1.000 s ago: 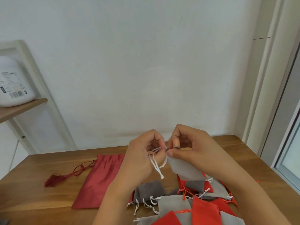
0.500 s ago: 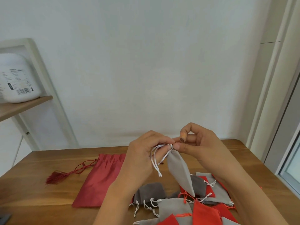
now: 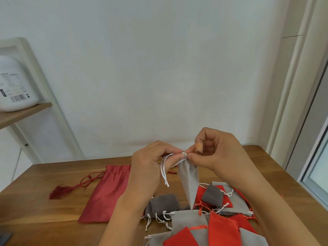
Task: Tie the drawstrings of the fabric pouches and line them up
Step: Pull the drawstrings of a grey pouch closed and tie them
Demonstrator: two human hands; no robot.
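Note:
A small light grey pouch [image 3: 189, 180] hangs mouth-up above the table, cinched at the top. My left hand [image 3: 150, 167] holds its white drawstrings [image 3: 164, 172], whose loose ends dangle below the fingers. My right hand [image 3: 215, 154] pinches the gathered neck of the pouch at the small white knot. Below lies a heap of small pouches: dark grey [image 3: 162, 204], light grey [image 3: 189, 221] and red [image 3: 222, 229], with white and orange strings tangled among them.
A large dark red pouch [image 3: 106, 190] with a tasselled cord [image 3: 71, 187] lies flat on the wooden table [image 3: 44, 219] to the left. A white container [image 3: 16, 86] stands on a shelf at far left. The wall is behind; a door frame stands at right.
The grey pouch has been lifted and now hangs straight down with its mouth cinched. My hands have risen slightly and come together at the knot.

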